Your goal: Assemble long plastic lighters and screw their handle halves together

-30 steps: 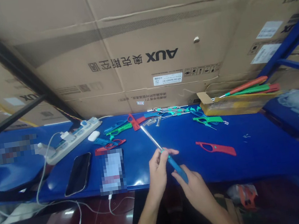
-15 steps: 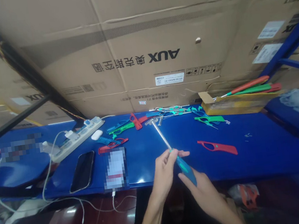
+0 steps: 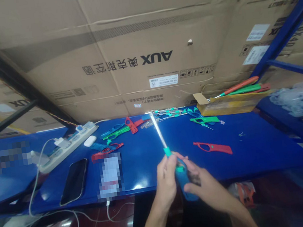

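Both hands hold one blue long-necked lighter (image 3: 188, 187), its metal tube pointing away from me toward the back of the table. My left hand (image 3: 166, 181) pinches it near the green collar where the tube meets the body. Wrapped around the lower body from the right is my right hand (image 3: 203, 183), thumb along the handle. A red half-shell of a lighter body (image 3: 217, 148) lies on the blue table to the right. Behind the tube are several metal lighter tubes with green ends (image 3: 174, 112). Red, green and blue shells (image 3: 120, 130) are scattered left of them.
A cardboard box (image 3: 226, 105) at back right holds red and green lighters. To the left are a white power strip (image 3: 68, 147), a black phone (image 3: 74, 181), a second phone (image 3: 110, 173) on a cable, and a white earbud case (image 3: 90, 141). Large cartons (image 3: 128, 26) stand behind.
The lighter has come more upright toward me, and its green collar now shows above my left hand. My right fingers have closed further round the body. The camera view has shifted slightly.
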Tool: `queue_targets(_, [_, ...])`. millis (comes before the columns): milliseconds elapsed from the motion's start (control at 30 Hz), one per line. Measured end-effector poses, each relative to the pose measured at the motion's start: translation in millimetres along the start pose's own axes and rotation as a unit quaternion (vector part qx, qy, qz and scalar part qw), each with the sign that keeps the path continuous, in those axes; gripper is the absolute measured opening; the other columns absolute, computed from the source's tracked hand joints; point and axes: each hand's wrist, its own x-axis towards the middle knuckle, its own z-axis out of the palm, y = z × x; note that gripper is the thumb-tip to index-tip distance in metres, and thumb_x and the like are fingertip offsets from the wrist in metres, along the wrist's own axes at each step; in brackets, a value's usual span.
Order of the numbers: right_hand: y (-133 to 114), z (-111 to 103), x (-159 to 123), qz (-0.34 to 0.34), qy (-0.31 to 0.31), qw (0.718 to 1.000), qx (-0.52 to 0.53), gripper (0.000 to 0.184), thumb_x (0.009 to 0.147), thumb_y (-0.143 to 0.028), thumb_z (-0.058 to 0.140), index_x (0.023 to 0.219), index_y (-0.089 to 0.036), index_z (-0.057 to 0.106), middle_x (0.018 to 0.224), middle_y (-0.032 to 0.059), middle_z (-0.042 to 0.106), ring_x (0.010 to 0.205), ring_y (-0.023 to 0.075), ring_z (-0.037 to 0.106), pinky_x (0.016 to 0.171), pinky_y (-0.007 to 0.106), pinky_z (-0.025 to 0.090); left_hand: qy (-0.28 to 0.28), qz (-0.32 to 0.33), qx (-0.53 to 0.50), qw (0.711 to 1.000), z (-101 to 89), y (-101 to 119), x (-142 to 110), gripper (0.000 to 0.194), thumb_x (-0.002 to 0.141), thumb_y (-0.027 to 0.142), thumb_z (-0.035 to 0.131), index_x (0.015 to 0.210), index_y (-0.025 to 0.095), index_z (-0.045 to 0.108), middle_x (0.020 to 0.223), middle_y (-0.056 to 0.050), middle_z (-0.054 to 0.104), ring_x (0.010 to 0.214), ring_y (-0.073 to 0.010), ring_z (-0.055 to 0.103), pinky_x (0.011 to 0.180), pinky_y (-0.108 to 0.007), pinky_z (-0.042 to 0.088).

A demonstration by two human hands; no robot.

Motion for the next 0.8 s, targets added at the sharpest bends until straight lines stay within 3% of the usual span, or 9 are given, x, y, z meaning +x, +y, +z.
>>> queue_targets(33, [1.3, -17.9, 1.1, -0.009, 0.032, 0.999, -0.019, 0.057, 0.082, -0.044, 0.072, 0.132, -0.023, 0.053, 0.101, 0.0065, 0.073, 0.093, 0.0228, 0.069, 0.086, 0.037, 0.055, 0.006, -0.008, -0.012, 1.0, -4.8, 1.9, 2.5, 0.035, 0.1, 0.049, 0.051, 0.094, 0.016, 0.063, 0.08, -0.006, 0.072, 0.073, -0.0186, 0.07, 0.075, -0.031, 0.056])
queue_targets(100, [9.4, -65.1, 2.3, -0.016, 0.231, 0.969, -0.086, 0.048, 0.087, -0.053, 0.06, 0.124, -0.021, 0.057, 0.094, 0.007, 0.074, 0.079, 0.0206, 0.068, 0.08, 0.037, 0.055, -0.009, -0.052, -0.033, 0.998, -16.3, 4.2, 7.7, 0.034, 0.098, 0.05, 0.054, 0.093, 0.017, 0.059, 0.076, -0.004, 0.069, 0.057, -0.0153, 0.065, 0.06, -0.03, 0.057])
queue_targets(167, [24.7, -119.7, 1.6, -0.025, 0.439, 0.88, -0.176, 0.06, 0.078, -0.062, 0.065, 0.12, -0.019, 0.059, 0.089, 0.008, 0.072, 0.075, 0.0215, 0.065, 0.074, 0.035, 0.053, 0.014, -0.08, -0.045, 0.996, -27.8, 1.8, 13.2, 0.037, 0.094, 0.055, 0.057, 0.092, 0.018, 0.057, 0.071, 0.001, 0.063, 0.041, -0.0093, 0.049, 0.041, -0.026, 0.05])
queue_targets(233, [43.4, -169.5, -0.7, -0.024, 0.535, 0.805, -0.255, 0.068, 0.075, -0.073, 0.059, 0.114, -0.018, 0.063, 0.086, 0.009, 0.069, 0.069, 0.0216, 0.061, 0.07, 0.036, 0.05, 0.067, -0.081, -0.06, 0.993, -36.7, -6.7, 19.4, 0.04, 0.091, 0.058, 0.06, 0.096, 0.019, 0.056, 0.07, 0.003, 0.058, 0.039, -0.0075, 0.043, 0.033, -0.02, 0.039])
queue_targets(300, [60.2, -205.3, -3.4, -0.004, 0.514, 0.78, -0.356, 0.07, 0.074, -0.083, 0.049, 0.091, -0.019, 0.069, 0.082, 0.0109, 0.068, 0.064, 0.0218, 0.057, 0.07, 0.039, 0.047, 0.138, -0.059, -0.099, 0.984, -41.8, -19.3, 26.7, 0.042, 0.088, 0.058, 0.065, 0.1, 0.019, 0.056, 0.069, 0.004, 0.054, 0.042, -0.0073, 0.043, 0.033, -0.017, 0.033])
queue_targets(400, [75.5, -229.5, -5.7, -0.004, 0.457, 0.784, -0.42, 0.074, 0.074, -0.088, 0.042, 0.082, -0.021, 0.072, 0.088, 0.0121, 0.069, 0.063, 0.0214, 0.055, 0.068, 0.04, 0.045, 0.156, -0.072, -0.181, 0.969, -44.6, -36.6, 37.7, 0.039, 0.082, 0.043, 0.074, 0.106, 0.017, 0.059, 0.078, 0.001, 0.059, 0.054, -0.0101, 0.053, 0.043, -0.021, 0.043])
queue_targets(500, [82.6, -234.5, -5.3, -0.038, 0.441, 0.789, -0.426, 0.076, 0.072, -0.091, 0.043, 0.079, -0.021, 0.072, 0.081, 0.0099, 0.067, 0.062, 0.0212, 0.055, 0.069, 0.04, 0.047, 0.161, -0.064, -0.184, 0.968, -46.4, -44.8, 44.5, 0.038, 0.078, 0.032, 0.077, 0.107, 0.015, 0.061, 0.09, -0.004, 0.066, 0.065, -0.0131, 0.061, 0.056, -0.025, 0.051])
queue_targets(633, [90.0, -240.0, -4.2, -0.053, 0.457, 0.78, -0.425, 0.07, 0.071, -0.09, 0.045, 0.068, -0.023, 0.066, 0.076, 0.0087, 0.065, 0.062, 0.0213, 0.054, 0.068, 0.04, 0.047, 0.17, -0.06, -0.137, 0.974, -48.0, -45.1, 44.3, 0.046, 0.08, 0.041, 0.08, 0.111, 0.012, 0.063, 0.103, -0.011, 0.071, 0.074, -0.0153, 0.067, 0.065, -0.026, 0.053])
queue_targets(800, [83.8, -232.0, -5.1, -0.059, 0.483, 0.769, -0.415, 0.06, 0.077, -0.082, 0.043, 0.069, -0.024, 0.058, 0.084, 0.0121, 0.067, 0.073, 0.0256, 0.059, 0.079, 0.044, 0.049, 0.136, -0.061, -0.105, 0.983, -45.5, -39.8, 38.9, 0.063, 0.087, 0.055, 0.069, 0.136, 0.019, 0.052, 0.098, -0.009, 0.073, 0.051, -0.009, 0.058, 0.046, -0.021, 0.044])
